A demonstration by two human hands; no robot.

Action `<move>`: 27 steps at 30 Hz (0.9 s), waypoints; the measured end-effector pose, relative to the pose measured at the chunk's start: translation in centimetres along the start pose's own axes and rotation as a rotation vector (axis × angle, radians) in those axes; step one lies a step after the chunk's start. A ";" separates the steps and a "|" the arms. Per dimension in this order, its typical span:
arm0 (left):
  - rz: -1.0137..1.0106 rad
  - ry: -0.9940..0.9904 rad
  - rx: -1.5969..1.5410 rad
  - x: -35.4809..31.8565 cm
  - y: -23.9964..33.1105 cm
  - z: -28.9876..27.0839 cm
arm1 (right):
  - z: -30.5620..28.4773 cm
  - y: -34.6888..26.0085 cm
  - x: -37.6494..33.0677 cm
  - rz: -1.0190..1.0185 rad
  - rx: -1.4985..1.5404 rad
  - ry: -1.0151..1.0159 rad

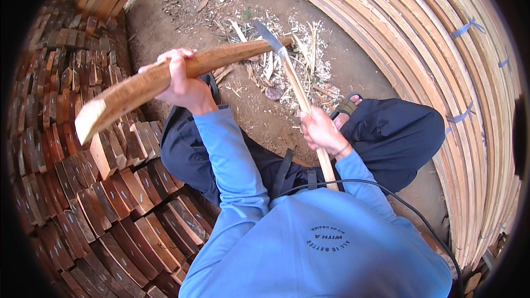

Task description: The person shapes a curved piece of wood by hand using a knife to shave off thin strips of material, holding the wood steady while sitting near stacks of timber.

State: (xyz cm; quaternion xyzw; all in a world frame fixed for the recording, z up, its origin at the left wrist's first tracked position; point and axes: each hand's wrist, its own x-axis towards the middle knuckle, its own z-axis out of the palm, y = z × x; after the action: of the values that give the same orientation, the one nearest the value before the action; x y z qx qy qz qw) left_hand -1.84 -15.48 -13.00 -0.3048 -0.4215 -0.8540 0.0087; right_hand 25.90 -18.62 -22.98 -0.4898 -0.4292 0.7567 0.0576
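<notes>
My left hand (182,80) grips a long curved piece of reddish-brown wood (138,85) near its middle and holds it slanted, its pale cut end toward me at the left and its far end up at the right. My right hand (323,131) is closed around the pale wooden handle of an adze (279,49). The adze's dark metal blade touches the far end of the wood piece. Both arms wear light blue sleeves. I am sitting with dark trousers and a sandalled foot (346,105) on the dirt.
Stacks of similar cut wood pieces (105,187) fill the left side. A tall pile of long curved pale slats (441,66), tied with blue straps, bends around the right. Wood chips and shavings (276,72) litter the dirt ground ahead. A black cable (386,190) crosses my right side.
</notes>
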 end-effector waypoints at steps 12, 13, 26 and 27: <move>-0.072 0.020 0.055 1.3 -1.1 -1.9 | 0.5 -0.2 -2.8 0.064 0.073 -0.008; -0.043 0.003 0.018 1.5 -1.2 -2.3 | 0.5 -0.9 -4.3 0.114 0.054 -0.019; -0.024 -0.064 -0.038 0.2 -0.4 -1.0 | -0.3 -1.2 -2.1 0.094 0.017 -0.012; -0.015 -0.073 -0.046 0.1 -0.5 -0.3 | -0.4 -0.9 -1.6 0.069 0.020 0.000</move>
State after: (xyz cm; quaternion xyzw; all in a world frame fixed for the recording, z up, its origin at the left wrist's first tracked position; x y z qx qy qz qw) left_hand -2.21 -15.32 -13.43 -0.3327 -0.4038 -0.8519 -0.0200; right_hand 26.68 -18.61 -21.30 -0.5036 -0.4045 0.7625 0.0361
